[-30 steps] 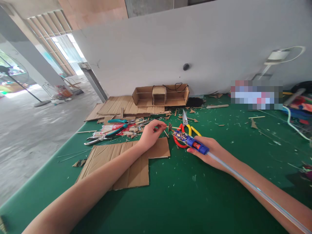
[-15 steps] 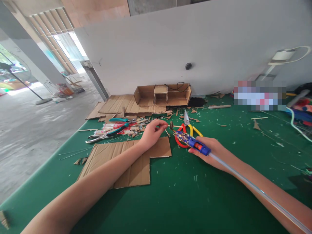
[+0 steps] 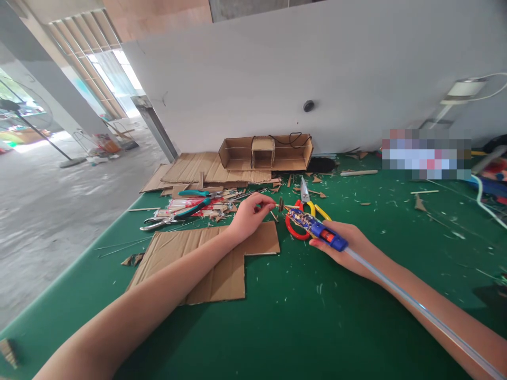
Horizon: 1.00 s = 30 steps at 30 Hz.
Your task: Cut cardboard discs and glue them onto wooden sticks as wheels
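My left hand [image 3: 249,215] pinches a thin wooden stick with a small cardboard wheel [image 3: 280,204] at its far end, just above the green table [image 3: 301,316]. My right hand [image 3: 350,244] grips a blue hot-glue gun [image 3: 317,229] with a long clear glue stick [image 3: 415,306] trailing back over my forearm. The gun's nozzle points at the wheel, a short gap to the wheel's right. Under the gun lie scissors with red and yellow handles [image 3: 301,211].
A notched cardboard sheet [image 3: 206,258] lies under my left wrist. Teal-handled pliers [image 3: 186,208] and stick scraps sit to the left. A cardboard box model [image 3: 265,153] stands against the grey wall, flat cardboard beside it. Cables and clutter lie at the right edge.
Both hands stay nearly in place. The glue gun has drawn back a little to the right, and the camera has shifted slightly.
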Available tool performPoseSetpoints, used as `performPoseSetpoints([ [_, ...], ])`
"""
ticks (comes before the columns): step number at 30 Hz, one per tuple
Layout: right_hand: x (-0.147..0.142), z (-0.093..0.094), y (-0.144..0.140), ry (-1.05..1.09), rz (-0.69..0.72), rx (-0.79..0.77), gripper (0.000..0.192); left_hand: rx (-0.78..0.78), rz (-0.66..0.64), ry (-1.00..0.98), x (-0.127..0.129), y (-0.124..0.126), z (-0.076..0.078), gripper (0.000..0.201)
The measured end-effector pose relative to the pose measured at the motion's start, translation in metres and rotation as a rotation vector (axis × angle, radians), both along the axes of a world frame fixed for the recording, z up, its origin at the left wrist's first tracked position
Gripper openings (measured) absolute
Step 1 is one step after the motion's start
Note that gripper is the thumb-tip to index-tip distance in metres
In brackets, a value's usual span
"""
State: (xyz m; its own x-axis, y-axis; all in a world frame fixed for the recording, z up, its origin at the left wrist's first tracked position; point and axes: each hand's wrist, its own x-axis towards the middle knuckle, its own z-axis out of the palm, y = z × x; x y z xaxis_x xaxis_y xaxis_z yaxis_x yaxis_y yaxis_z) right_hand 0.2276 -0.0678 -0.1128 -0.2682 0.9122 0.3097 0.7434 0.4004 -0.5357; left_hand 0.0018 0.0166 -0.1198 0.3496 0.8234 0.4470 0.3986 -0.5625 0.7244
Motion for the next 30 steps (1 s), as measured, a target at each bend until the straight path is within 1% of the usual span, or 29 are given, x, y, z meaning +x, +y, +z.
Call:
performPoseSetpoints([
  [3,-0.0008,0.0009,-0.0002,-0.009,0.008,0.015,0.011,-0.014,-0.006,0.001,0.0001,-0.0008,0.0004,0.015],
  [8,-0.001,0.0024,-0.0002,-0.036,0.042,0.043,0.009,-0.033,0.024,-0.023,0.0005,-0.0014,0.002,0.017],
  [14,-0.0002,0.0021,0.0008,-0.083,0.047,0.042,0.012,-0.062,0.031,-0.038,0.0003,-0.0008,0.0025,0.021],
  [20,0.0011,-0.0012,0.0013,-0.081,0.056,0.059,0.014,-0.077,0.035,-0.051,-0.0004,0.0012,0.0,0.026],
  [26,0.0022,-0.0032,0.0013,-0.063,0.057,0.081,0.012,-0.074,0.037,-0.041,0.0,0.0007,0.0011,0.023],
  [30,0.002,-0.0041,0.0019,-0.031,0.048,0.061,0.009,-0.062,0.036,-0.031,0.0,0.0012,0.0005,0.022],
])
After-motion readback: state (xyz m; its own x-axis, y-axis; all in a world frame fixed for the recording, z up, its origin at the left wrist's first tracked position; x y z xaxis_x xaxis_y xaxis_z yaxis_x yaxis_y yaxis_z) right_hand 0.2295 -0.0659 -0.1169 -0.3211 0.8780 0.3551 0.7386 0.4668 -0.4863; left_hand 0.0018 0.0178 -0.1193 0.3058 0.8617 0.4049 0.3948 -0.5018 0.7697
